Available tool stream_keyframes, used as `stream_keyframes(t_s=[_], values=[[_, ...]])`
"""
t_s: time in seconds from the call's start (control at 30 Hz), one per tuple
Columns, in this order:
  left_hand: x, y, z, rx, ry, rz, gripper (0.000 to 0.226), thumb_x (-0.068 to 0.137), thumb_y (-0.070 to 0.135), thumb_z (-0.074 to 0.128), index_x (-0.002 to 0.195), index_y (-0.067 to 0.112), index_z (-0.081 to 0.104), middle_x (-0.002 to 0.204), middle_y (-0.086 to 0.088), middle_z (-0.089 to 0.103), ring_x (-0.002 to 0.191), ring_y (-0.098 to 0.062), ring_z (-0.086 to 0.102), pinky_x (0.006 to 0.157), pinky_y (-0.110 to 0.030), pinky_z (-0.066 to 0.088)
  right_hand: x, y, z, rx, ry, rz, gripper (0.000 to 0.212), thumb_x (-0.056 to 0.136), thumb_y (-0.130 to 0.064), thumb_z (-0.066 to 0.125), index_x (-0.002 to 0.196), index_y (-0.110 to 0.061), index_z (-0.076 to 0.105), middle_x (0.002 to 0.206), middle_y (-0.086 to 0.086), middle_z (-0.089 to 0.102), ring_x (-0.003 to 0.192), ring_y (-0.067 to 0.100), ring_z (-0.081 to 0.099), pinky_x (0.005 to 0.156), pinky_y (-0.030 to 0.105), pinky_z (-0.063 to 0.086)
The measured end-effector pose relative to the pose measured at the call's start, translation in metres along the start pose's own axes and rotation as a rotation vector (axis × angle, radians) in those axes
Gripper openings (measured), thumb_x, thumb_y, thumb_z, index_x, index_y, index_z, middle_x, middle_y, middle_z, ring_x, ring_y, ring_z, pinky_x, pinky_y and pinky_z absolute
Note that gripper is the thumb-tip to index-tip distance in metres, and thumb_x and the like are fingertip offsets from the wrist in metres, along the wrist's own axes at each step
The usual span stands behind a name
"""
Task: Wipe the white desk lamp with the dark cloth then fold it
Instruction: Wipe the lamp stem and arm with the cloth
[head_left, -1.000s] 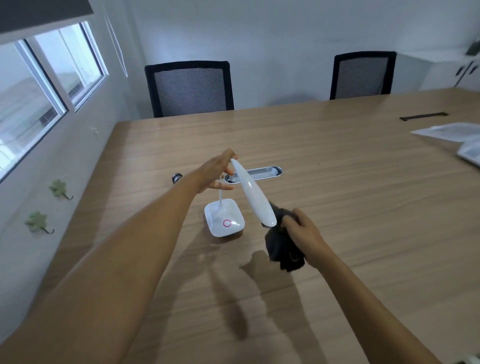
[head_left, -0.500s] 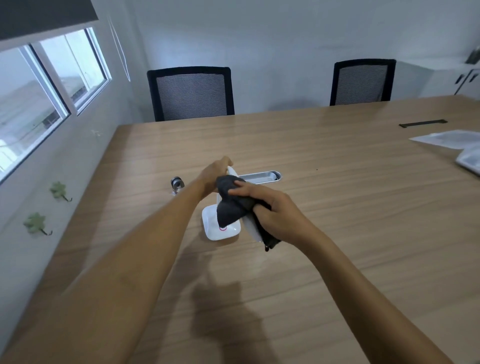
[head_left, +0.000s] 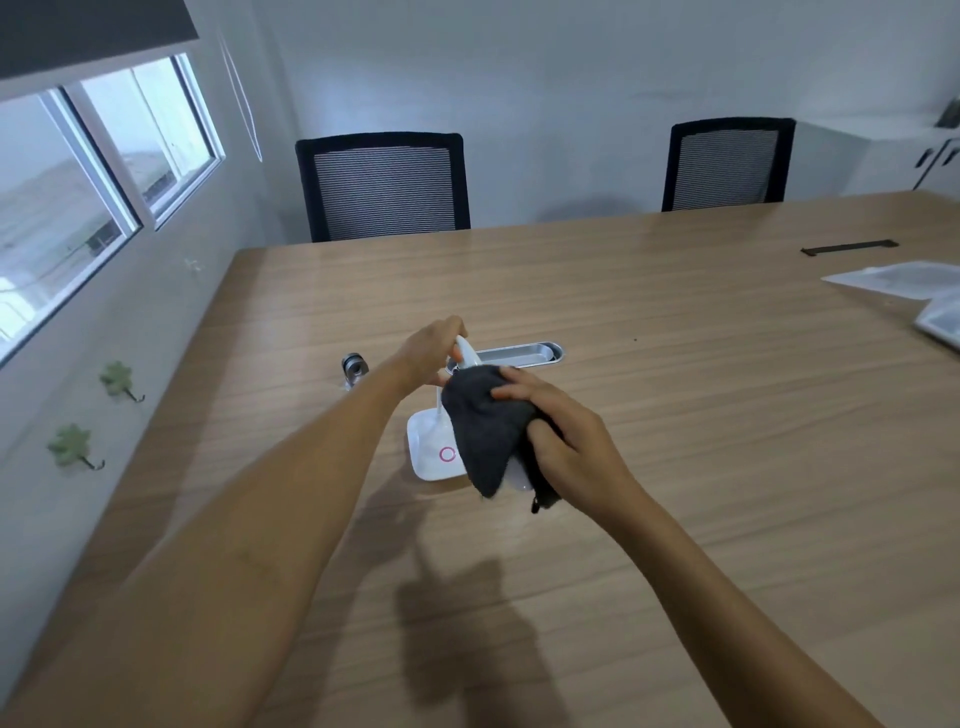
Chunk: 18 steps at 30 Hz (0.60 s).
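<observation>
The white desk lamp (head_left: 430, 451) stands on the wooden table (head_left: 675, 415), its square base showing a pink ring. My left hand (head_left: 431, 349) grips the far upper end of the lamp's long head. My right hand (head_left: 563, 441) presses the dark cloth (head_left: 485, 428) around the lamp head, so most of the head is hidden under the cloth. Only the head's near tip shows below the cloth.
A silver cable tray (head_left: 514, 354) is set into the table just behind the lamp, and a small metal object (head_left: 354, 366) sits to its left. Papers (head_left: 904, 280) lie at the far right. Two black chairs (head_left: 384, 187) stand behind the table.
My right hand brought the cloth up from the lamp head's near tip and wrapped it over the head. My left hand kept its hold on the far end.
</observation>
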<state>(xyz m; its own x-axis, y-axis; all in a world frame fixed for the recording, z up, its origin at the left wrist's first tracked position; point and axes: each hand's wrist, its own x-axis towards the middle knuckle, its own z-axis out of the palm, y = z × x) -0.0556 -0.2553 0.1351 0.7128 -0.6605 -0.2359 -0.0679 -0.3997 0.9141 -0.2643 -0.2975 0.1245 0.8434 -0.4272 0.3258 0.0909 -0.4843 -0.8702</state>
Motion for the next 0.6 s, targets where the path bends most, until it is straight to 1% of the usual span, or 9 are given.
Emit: stream_keyframes(t_s=[0.07, 0.17, 0.23, 0.3, 0.37, 0.43, 0.47, 0.53, 0.6], values=[[0.001, 0.001, 0.002, 0.050, 0.009, -0.006, 0.030, 0.088, 0.028, 0.036, 0.063, 0.014, 0.046, 0.065, -0.004, 0.046, 0.062, -0.019, 0.042, 0.054, -0.028, 0.037, 0.015, -0.008, 0.004, -0.033, -0.048, 0.020, 0.045, 0.084, 0.007, 0.040, 0.116, -0.012, 0.065, 0.141, -0.001, 0.050, 0.132, 0.005, 0.040, 0.113, 0.023, 0.031], [0.003, 0.002, 0.003, 0.044, 0.027, -0.014, 0.031, 0.089, 0.030, 0.036, 0.063, 0.014, 0.046, 0.066, -0.004, 0.046, 0.062, -0.018, 0.043, 0.055, -0.030, 0.037, 0.021, -0.013, 0.002, 0.093, -0.148, 0.111, 0.042, 0.082, -0.011, 0.040, 0.112, -0.019, 0.069, 0.144, -0.007, 0.043, 0.131, 0.000, 0.037, 0.107, 0.015, 0.028], [0.003, 0.001, 0.004, 0.059, 0.029, -0.008, 0.031, 0.089, 0.031, 0.036, 0.064, 0.015, 0.047, 0.067, -0.004, 0.047, 0.063, -0.018, 0.044, 0.055, -0.030, 0.037, 0.019, -0.012, 0.002, 0.220, -0.148, 0.209, 0.039, 0.086, -0.029, 0.038, 0.104, -0.030, 0.072, 0.138, -0.014, 0.048, 0.122, -0.008, 0.044, 0.100, 0.013, 0.032], [0.004, 0.001, 0.003, 0.059, 0.030, -0.010, 0.031, 0.089, 0.032, 0.036, 0.066, 0.015, 0.048, 0.067, -0.003, 0.047, 0.063, -0.017, 0.044, 0.055, -0.029, 0.036, 0.019, -0.010, 0.002, 0.204, -0.104, 0.253, 0.034, 0.095, -0.039, 0.039, 0.101, -0.033, 0.072, 0.126, -0.012, 0.060, 0.113, -0.004, 0.053, 0.097, 0.020, 0.039], [0.005, 0.001, 0.003, 0.057, 0.020, -0.013, 0.029, 0.089, 0.033, 0.036, 0.069, 0.017, 0.048, 0.070, -0.003, 0.048, 0.065, -0.016, 0.044, 0.055, -0.029, 0.037, 0.021, -0.008, -0.001, 0.181, -0.098, 0.315, 0.021, 0.092, -0.034, 0.054, 0.110, -0.029, 0.063, 0.119, -0.001, 0.064, 0.110, 0.010, 0.059, 0.095, 0.031, 0.047], [0.005, 0.000, 0.002, 0.059, -0.001, -0.016, 0.026, 0.089, 0.033, 0.036, 0.074, 0.017, 0.050, 0.073, -0.002, 0.049, 0.067, -0.016, 0.045, 0.056, -0.028, 0.040, 0.026, -0.007, -0.009, 0.192, -0.230, 0.457, 0.045, 0.082, -0.028, 0.069, 0.121, -0.028, 0.047, 0.117, 0.007, 0.063, 0.108, 0.020, 0.061, 0.094, 0.040, 0.051], [0.006, 0.000, 0.002, 0.053, -0.013, -0.013, 0.024, 0.090, 0.031, 0.036, 0.078, 0.016, 0.051, 0.074, -0.002, 0.049, 0.068, -0.016, 0.046, 0.056, -0.028, 0.041, 0.029, -0.006, -0.012, 0.201, -0.309, 0.520, 0.051, 0.079, -0.023, 0.071, 0.123, -0.026, 0.045, 0.116, 0.009, 0.063, 0.107, 0.024, 0.062, 0.095, 0.042, 0.051], [0.007, -0.001, 0.002, 0.050, -0.025, 0.001, 0.021, 0.090, 0.029, 0.035, 0.084, 0.017, 0.051, 0.077, -0.002, 0.049, 0.071, -0.015, 0.046, 0.056, -0.027, 0.043, 0.036, -0.007, -0.016, 0.241, -0.393, 0.584, 0.038, 0.079, -0.011, 0.070, 0.113, -0.019, 0.057, 0.109, 0.011, 0.067, 0.102, 0.026, 0.065, 0.096, 0.042, 0.051], [0.007, -0.001, 0.002, 0.043, -0.021, -0.008, 0.022, 0.089, 0.031, 0.036, 0.078, 0.020, 0.050, 0.076, -0.003, 0.050, 0.073, -0.017, 0.047, 0.056, -0.028, 0.044, 0.041, -0.009, -0.013, 0.295, -0.370, 0.630, 0.021, 0.079, -0.006, 0.069, 0.098, -0.013, 0.065, 0.097, 0.012, 0.069, 0.094, 0.028, 0.066, 0.095, 0.042, 0.052]])
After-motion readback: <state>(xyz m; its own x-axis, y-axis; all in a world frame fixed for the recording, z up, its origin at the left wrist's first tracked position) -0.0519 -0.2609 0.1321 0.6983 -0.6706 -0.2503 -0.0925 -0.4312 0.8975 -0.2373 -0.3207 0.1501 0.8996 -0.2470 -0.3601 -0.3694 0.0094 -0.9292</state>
